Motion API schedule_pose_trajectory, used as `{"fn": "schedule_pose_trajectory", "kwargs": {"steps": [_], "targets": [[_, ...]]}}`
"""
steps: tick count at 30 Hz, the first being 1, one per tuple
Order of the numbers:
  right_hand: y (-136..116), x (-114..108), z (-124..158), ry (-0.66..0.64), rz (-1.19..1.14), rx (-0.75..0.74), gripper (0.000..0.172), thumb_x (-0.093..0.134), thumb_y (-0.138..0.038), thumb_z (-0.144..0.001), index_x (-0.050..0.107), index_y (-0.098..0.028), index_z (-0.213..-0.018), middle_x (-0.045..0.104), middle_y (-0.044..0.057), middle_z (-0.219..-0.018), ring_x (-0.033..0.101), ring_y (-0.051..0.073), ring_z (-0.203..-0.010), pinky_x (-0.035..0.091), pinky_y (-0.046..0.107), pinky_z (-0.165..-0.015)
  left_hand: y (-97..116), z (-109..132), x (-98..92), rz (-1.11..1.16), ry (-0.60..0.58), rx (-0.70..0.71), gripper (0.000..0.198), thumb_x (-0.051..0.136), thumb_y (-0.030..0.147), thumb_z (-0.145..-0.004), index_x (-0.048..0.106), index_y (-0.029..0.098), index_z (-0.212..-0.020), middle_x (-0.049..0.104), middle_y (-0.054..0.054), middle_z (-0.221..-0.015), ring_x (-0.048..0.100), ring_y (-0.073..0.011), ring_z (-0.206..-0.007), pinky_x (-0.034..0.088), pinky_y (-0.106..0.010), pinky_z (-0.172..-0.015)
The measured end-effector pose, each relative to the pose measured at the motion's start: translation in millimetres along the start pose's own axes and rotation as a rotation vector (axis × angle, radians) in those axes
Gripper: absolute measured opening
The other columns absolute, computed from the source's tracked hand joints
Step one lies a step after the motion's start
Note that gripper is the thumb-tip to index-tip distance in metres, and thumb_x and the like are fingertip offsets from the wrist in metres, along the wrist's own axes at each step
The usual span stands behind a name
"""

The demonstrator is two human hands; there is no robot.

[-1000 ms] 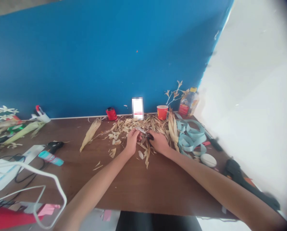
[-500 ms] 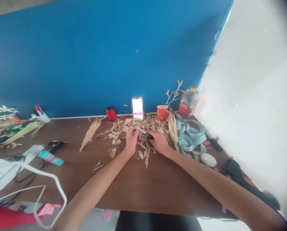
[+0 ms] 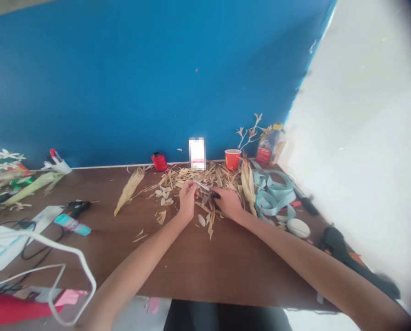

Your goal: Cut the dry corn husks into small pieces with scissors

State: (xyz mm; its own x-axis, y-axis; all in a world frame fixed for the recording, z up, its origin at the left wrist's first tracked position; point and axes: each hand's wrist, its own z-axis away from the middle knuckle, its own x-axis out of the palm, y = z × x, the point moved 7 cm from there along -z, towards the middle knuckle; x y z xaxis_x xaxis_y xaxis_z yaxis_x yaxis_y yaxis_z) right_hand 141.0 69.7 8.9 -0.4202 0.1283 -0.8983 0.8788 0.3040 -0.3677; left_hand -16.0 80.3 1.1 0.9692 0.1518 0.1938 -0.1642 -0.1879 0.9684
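Note:
My right hand is closed around the dark handles of a pair of scissors, whose blades point left toward my other hand. Fingers pinched together, my left hand is at the blade tips; what it holds is too small to make out. Under and around both hands spreads a heap of dry corn husk scraps. Narrow husk strips and a pale petal-shaped piece lie just in front of the hands.
A red cup, bundled husk and teal ribbon stand or lie to the right. Behind is a blurred white panel. Leftward are a husk, a red can, a glue gun and a white cable.
The two hands have stayed almost in place over the husk scraps. My left fingers have shifted slightly beside the scissor blades, and the view has tilted a little.

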Motion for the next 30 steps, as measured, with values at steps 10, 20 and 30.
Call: {"fn": "schedule_pose_trajectory", "kwargs": {"steps": [10,20,30], "targets": [[-3.3,-2.8,1.5,-0.007,0.051,-0.013,0.044,0.05,-0.018,-0.078,0.062,-0.033,-0.118,0.071,0.001,-0.097,0.062,0.021,-0.09,0.042,0.027,-0.075,0.7,1.5,0.9,0.011,-0.014,0.012,0.018,0.055,0.036,-0.081,0.05,0.018,-0.081,0.054,0.0,-0.075,0.048,-0.009,-0.058,0.038,-0.021,-0.052],[-3.2,-5.2,3.8,0.005,0.066,-0.019,0.031,0.048,-0.021,-0.079,0.066,-0.028,-0.104,0.07,0.002,-0.091,0.061,0.02,-0.085,0.04,0.027,-0.073,-0.9,-1.3,-2.6,-0.057,0.008,0.07,0.025,0.06,0.042,-0.079,0.058,0.018,-0.086,0.05,0.001,-0.068,0.044,-0.0095,-0.056,0.037,-0.023,-0.053],[4.2,-10.7,0.8,0.104,-0.056,0.066,0.037,0.05,-0.022,-0.078,0.061,-0.027,-0.113,0.071,0.004,-0.096,0.062,0.021,-0.086,0.042,0.027,-0.073,-4.9,-0.8,3.6,-0.028,-0.049,-0.027,0.016,0.058,0.033,-0.078,0.055,0.018,-0.077,0.054,0.001,-0.069,0.049,-0.01,-0.058,0.038,-0.022,-0.053]]}}
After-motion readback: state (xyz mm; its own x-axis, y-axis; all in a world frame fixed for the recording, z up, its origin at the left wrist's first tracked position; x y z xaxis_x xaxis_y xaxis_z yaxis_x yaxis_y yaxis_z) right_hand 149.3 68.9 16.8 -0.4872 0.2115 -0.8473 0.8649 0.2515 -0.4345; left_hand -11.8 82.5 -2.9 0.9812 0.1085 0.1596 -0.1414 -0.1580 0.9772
